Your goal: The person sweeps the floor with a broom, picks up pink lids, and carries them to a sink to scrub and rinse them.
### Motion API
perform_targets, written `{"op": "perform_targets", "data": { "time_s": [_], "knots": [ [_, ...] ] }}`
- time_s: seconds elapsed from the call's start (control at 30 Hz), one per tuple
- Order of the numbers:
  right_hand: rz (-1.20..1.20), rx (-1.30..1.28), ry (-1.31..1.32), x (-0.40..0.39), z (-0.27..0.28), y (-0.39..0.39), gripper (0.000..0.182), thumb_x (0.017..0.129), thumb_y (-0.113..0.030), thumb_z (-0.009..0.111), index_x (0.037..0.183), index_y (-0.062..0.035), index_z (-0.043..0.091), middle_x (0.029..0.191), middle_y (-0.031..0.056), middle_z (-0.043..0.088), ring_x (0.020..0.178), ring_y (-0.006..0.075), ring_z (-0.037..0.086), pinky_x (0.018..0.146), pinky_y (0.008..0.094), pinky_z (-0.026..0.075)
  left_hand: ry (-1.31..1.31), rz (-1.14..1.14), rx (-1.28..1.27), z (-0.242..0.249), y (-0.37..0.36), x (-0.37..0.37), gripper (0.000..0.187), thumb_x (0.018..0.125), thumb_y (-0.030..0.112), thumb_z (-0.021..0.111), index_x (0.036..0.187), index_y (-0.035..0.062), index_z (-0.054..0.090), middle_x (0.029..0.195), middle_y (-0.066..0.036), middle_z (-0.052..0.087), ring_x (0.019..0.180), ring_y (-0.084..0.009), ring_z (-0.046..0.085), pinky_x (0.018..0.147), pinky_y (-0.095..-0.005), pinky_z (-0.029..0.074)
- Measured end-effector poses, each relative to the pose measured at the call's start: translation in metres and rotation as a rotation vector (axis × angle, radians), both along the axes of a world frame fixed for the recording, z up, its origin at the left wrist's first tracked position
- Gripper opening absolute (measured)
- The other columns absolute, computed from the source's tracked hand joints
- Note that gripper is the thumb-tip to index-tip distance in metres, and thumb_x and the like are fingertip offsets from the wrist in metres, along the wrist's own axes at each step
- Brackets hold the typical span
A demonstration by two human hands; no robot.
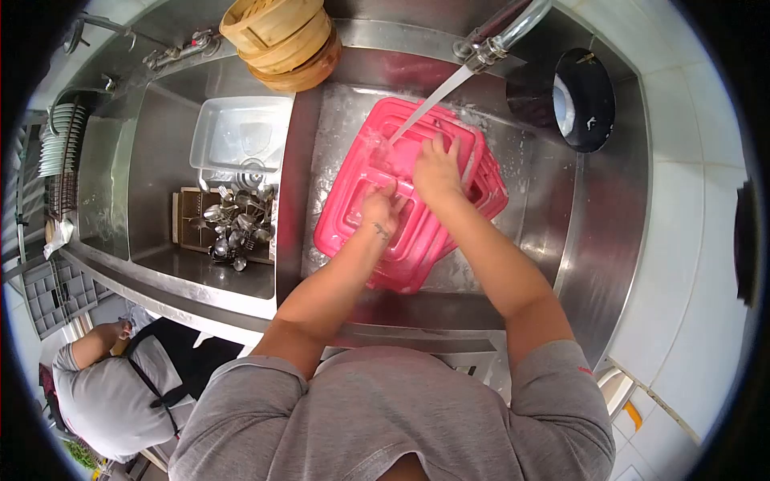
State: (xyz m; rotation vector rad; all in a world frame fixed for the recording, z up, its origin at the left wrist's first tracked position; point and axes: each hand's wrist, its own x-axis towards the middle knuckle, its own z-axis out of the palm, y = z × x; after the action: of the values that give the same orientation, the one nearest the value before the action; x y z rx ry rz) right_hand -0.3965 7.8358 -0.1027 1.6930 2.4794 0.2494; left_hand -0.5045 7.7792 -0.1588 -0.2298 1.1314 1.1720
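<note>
Touching pink trays (345,210), left hand (380,210), right hand (438,170), grip open, steel sink (539,216), tiled wall (682,232)

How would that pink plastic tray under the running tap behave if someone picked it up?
The pink tray would likely be slippery, since water from the tap runs onto it. Its moulded ridges suggest it is fairly stiff. Any water caught in its recesses might spill if it tips.

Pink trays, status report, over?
Left hand and right hand on top tray. More pink trays beneath. Running water hitting top tray, near right hand.
</note>
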Motion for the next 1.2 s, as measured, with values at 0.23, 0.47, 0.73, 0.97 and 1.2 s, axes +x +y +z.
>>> {"op": "perform_targets", "data": {
  "time_s": [0.23, 0.47, 0.73, 0.97, 1.2],
  "knots": [
    [-0.194, -0.367, 0.805, 0.044, -0.007, 0.021, 0.022, 0.076, -0.021, 0.058, 0.084, -0.0043, 0.069, 0.079, 0.0127, 0.068, 0.081, 0.0325, 0.065, 0.092, 0.0413, 0.044, -0.003, -0.207, 0.057, -0.010, -0.006, -0.012, 0.012, 0.088, 0.015, 0.061, 0.097, 0.0134, 0.053, 0.084, -0.002, 0.057, 0.077, -0.0177, 0.057, 0.072, -0.0350, 0.052],
    [-0.607, -0.259, 0.536, 0.095, -0.058, 0.068, 0.044, 0.082, -0.044, 0.055, 0.108, -0.0097, 0.065, 0.111, 0.0167, 0.061, 0.106, 0.0328, 0.055, 0.098, 0.0447, 0.037, 0.071, -0.245, 0.043, -0.011, -0.019, -0.033, 0.013, 0.087, 0.018, 0.063, 0.083, 0.0120, 0.053, 0.073, -0.002, 0.054, 0.059, -0.0163, 0.055, 0.062, -0.0343, 0.057],
    [-0.435, -0.395, 0.415, 0.012, -0.017, 0.070, 0.072, 0.072, -0.049, 0.071, 0.122, -0.0010, 0.052, 0.137, 0.0171, 0.042, 0.131, 0.0336, 0.033, 0.105, 0.0488, 0.029, 0.094, -0.225, 0.049, -0.007, -0.025, -0.023, 0.019, 0.087, 0.021, 0.064, 0.078, 0.0092, 0.051, 0.069, -0.004, 0.054, 0.059, -0.0181, 0.057, 0.060, -0.0357, 0.058],
    [-0.392, -0.337, 0.350, 0.006, -0.028, 0.064, 0.066, 0.066, -0.031, 0.079, 0.118, -0.0005, 0.052, 0.129, 0.0156, 0.047, 0.125, 0.0316, 0.038, 0.102, 0.0476, 0.032, 0.126, -0.201, 0.098, -0.004, -0.022, -0.016, 0.019, 0.087, 0.021, 0.064, 0.077, 0.0098, 0.052, 0.068, -0.005, 0.055, 0.057, -0.0173, 0.058, 0.059, -0.0353, 0.058],
    [-0.152, -0.138, 0.401, 0.019, -0.025, 0.048, 0.059, 0.065, -0.030, 0.078, 0.113, -0.0022, 0.058, 0.124, 0.0148, 0.050, 0.120, 0.0298, 0.043, 0.100, 0.0457, 0.034, 0.126, -0.186, 0.135, -0.021, -0.027, -0.016, 0.018, 0.088, 0.022, 0.062, 0.079, 0.0096, 0.053, 0.069, -0.005, 0.058, 0.060, -0.0195, 0.061, 0.058, -0.0347, 0.058]
  ]
}}
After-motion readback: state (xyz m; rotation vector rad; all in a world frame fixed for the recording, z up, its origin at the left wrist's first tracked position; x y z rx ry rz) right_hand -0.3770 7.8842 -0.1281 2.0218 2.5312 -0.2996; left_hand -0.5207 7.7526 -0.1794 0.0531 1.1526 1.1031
